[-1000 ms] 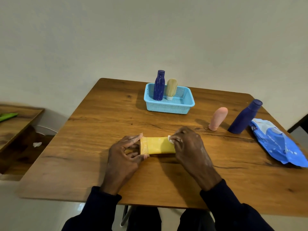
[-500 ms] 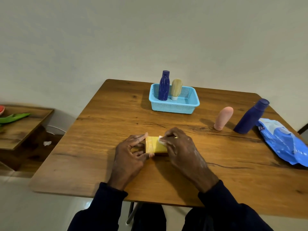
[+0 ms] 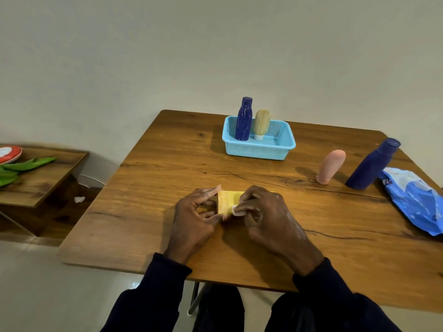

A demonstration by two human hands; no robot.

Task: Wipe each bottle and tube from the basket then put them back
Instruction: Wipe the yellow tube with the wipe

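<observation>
Yellow tube [image 3: 229, 199] lies flat on the table [image 3: 143, 212], near-centre, long axis left-right, well apart from the basket [image 3: 256, 152]. Left hand [image 3: 194, 219] grips the tube's left end, index on the far edge, thumb on the near edge, other fingers curled under. Right hand [image 3: 266, 216] is curled, pinching a small white wipe [image 3: 236, 209] against the tube's near edge. This hand covers the tube's right part, so cap end and full length are hidden. Only the left-middle of the tube shows between the hands. Basket is light blue, perforated, at far centre of the table. Inside it, at its left end, a navy bottle [image 3: 244, 119] stands upright, with a cream tube [image 3: 261, 123] cap-down just beside it on the right. The two look close to touching, cannot tell for sure. On the table right of the hands, a pink tube [image 3: 330, 166] stands cap-down. Right of it stands a blue bottle [image 3: 371, 165], near but apart. Both look tilted right in this wide-angle view. Blue wipes pack [image 3: 417, 200] lies flat at the right edge, just beside the blue bottle's base, contact unclear. Dark sleeves [image 3: 153, 291] at bottom of frame. Far left, a lower side table [image 3: 43, 183] carries green leaf-like items [image 3: 24, 165] and part of a red plate [image 3: 9, 153]. A white scrap [image 3: 79, 199] lies on the floor between the two tables.
</observation>
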